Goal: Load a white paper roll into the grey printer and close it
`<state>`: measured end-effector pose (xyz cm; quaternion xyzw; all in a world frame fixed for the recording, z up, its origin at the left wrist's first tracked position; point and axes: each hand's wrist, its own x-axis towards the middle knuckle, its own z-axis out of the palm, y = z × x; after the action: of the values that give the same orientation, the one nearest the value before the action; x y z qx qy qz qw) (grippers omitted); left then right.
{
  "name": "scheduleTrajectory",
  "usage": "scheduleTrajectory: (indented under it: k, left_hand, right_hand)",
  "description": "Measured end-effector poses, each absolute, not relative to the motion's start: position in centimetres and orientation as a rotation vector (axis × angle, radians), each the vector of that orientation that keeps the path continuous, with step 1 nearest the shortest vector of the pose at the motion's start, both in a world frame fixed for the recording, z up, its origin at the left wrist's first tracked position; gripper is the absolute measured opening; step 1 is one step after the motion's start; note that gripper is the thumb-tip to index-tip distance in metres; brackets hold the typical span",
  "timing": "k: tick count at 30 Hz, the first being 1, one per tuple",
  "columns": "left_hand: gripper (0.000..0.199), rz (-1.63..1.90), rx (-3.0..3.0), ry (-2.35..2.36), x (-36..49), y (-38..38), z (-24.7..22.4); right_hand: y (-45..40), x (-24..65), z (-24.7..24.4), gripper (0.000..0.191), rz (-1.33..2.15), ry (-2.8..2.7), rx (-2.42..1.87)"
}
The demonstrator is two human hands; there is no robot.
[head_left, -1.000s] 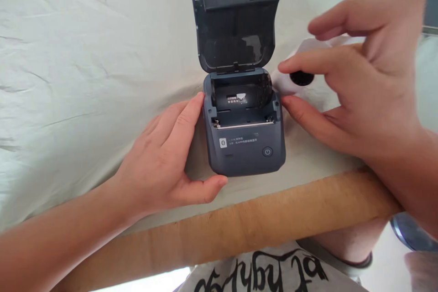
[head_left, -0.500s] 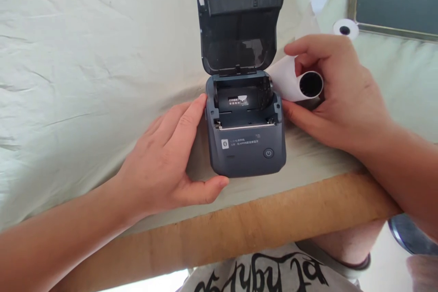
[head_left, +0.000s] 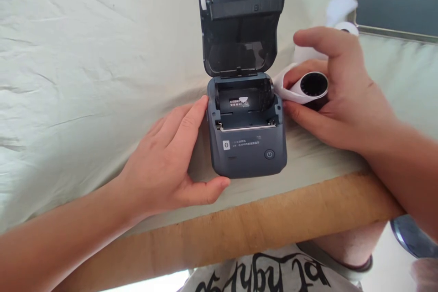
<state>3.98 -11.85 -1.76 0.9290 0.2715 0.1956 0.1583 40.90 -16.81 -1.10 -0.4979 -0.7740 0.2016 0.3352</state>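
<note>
While our spread left hand (head_left: 164,159) touches the printer (head_left: 244,90), our right hand (head_left: 356,93) grips the paper roll (head_left: 294,91) at its right.

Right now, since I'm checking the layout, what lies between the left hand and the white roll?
In the head view, the dark printer, its lid raised, lies between the left hand and the white roll.

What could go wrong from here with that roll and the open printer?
The paper roll in the right hand has a loose outer layer, so it might unwind or crease. The lid of the printer stands open near that hand and could get knocked.
</note>
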Motion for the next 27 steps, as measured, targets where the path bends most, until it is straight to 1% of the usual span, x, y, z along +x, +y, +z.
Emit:
scheduleTrajectory:
  k: [4, 5, 7, 10, 12, 15, 16, 19, 20, 24, 27]
  left_hand:
    - [0.101, 0.522, 2.631, 0.797, 4.1, -11.9, -1.8]
    - [0.102, 0.515, 2.628, 0.8, 4.1, -12.0, -1.8]
    - [0.103, 0.522, 2.628, 0.796, 4.1, -11.9, -1.7]
    - [0.102, 0.539, 2.634, 0.778, 4.0, -11.6, -1.4]
    - [0.105, 0.494, 2.641, 0.745, 3.9, -11.3, -1.2]
    - [0.106, 0.436, 2.633, 0.732, 3.9, -11.2, -1.1]
    - [0.105, 0.464, 2.633, 0.749, 4.0, -11.2, -1.1]
    - [0.105, 0.566, 2.654, 0.777, 4.1, -11.3, -1.1]
    - [0.103, 0.51, 2.654, 0.777, 4.0, -11.3, -1.0]
    - [0.107, 0.386, 2.626, 0.725, 3.8, -11.1, -0.8]
    - [0.104, 0.488, 2.611, 0.772, 4.0, -11.3, -1.2]
  right_hand:
    - [-16.8, 41.4, -0.9, 0.069, 0.37, -2.036, -1.414]
    - [-16.7, 41.4, -0.9, 0.068, 0.343, -2.036, -1.424]
    - [-16.7, 41.3, -0.9, 0.075, 0.368, -2.037, -1.365]
    - [-16.6, 40.7, -0.9, 0.082, 0.523, -1.986, -1.245]
    - [-16.6, 40.5, -0.9, 0.077, 0.563, -2.011, -1.24]
    - [-16.4, 40.7, -0.8, 0.058, 0.489, -2.093, -1.295]
    - [-16.4, 40.8, -0.9, 0.055, 0.471, -2.09, -1.308]
    - [-16.5, 40.9, -1.0, 0.062, 0.499, -2.039, -1.326]
    - [-16.5, 40.8, -1.0, 0.064, 0.512, -2.037, -1.329]
    - [-16.9, 40.4, -0.8, 0.052, 0.504, -2.076, -1.364]
    - [-17.1, 40.2, -0.6, 0.058, 0.503, -2.066, -1.406]
